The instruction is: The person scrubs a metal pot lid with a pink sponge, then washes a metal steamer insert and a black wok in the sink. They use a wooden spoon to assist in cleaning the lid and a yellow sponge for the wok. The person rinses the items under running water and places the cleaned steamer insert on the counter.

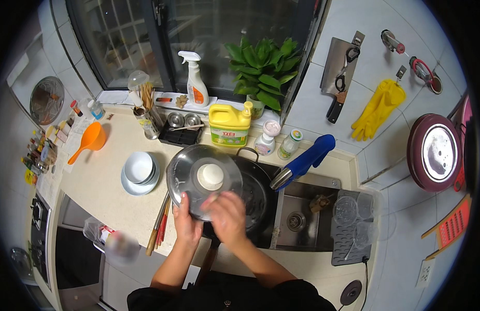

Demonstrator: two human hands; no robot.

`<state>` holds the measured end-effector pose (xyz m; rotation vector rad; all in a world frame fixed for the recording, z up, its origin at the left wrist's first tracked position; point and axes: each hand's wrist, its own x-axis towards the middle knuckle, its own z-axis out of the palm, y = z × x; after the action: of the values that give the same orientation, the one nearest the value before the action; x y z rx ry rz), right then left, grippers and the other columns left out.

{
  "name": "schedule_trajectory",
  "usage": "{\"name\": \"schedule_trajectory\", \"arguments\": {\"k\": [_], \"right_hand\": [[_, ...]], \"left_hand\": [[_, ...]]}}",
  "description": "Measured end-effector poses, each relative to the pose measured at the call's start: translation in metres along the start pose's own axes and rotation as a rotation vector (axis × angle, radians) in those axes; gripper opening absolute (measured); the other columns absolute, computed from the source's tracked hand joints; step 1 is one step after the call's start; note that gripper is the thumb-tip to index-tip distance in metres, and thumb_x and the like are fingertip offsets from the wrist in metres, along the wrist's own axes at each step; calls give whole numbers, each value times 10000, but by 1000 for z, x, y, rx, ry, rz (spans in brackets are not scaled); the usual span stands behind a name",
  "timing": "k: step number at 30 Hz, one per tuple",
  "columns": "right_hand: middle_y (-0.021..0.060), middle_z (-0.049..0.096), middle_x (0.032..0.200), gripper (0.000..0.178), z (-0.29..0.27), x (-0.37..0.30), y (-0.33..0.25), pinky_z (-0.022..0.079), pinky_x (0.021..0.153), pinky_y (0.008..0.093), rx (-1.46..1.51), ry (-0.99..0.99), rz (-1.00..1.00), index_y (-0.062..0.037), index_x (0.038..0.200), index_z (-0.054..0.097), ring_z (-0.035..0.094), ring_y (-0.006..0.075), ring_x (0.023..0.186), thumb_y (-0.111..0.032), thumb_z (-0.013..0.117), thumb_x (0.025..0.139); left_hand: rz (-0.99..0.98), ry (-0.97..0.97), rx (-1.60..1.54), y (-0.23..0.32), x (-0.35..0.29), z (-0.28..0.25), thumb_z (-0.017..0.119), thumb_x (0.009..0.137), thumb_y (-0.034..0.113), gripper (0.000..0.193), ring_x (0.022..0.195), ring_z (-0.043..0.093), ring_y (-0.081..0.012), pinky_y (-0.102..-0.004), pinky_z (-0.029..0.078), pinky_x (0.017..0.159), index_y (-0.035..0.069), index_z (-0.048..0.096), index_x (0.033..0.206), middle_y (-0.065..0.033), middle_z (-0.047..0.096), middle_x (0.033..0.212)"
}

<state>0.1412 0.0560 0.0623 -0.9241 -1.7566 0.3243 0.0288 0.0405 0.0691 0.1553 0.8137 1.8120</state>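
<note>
My left hand (187, 224) grips the near edge of a round glass pot lid (185, 173), its thumb on the top face and its other fingers mostly hidden. A white knob (211, 175) stands in the lid's middle. Over the lid's near right part is my right hand (227, 215), blurred by motion with its fingers bent toward the glass; whether it holds anything does not show. Below and to the right of the lid, partly covered, sits a black wok (256, 194). Long utensils with wooden handles (153, 241) lie left of my left hand.
White bowls (139, 168) and an orange ladle (89, 139) are on the left counter. Behind the lid stand a yellow jug (229, 124) and a spray bottle (196, 85). A blue cloth-like item (310, 160) crosses the sink's (302, 241) back corner; glasses (346, 210) stand on a grey mat right.
</note>
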Motion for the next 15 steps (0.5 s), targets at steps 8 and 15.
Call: {"name": "schedule_trajectory", "arguments": {"k": [8, 15], "right_hand": [[133, 499, 1009, 283, 10, 17, -9, 445, 796, 383, 190, 6, 64, -53, 946, 629, 521, 307, 913, 8, 690, 677], [96, 558, 900, 159, -7, -13, 45, 452, 742, 358, 65, 158, 242, -60, 888, 655, 549, 272, 835, -24, 675, 734]], "left_hand": [[113, -165, 191, -22, -17, 5, 464, 953, 236, 322, 1005, 561, -180, -312, 474, 853, 25, 456, 1196, -107, 561, 1130], [-71, -113, 91, 7, -14, -10, 503, 931, 209, 287, 987, 590, -208, -369, 496, 850, 58, 497, 1176, -94, 590, 1110]]}}
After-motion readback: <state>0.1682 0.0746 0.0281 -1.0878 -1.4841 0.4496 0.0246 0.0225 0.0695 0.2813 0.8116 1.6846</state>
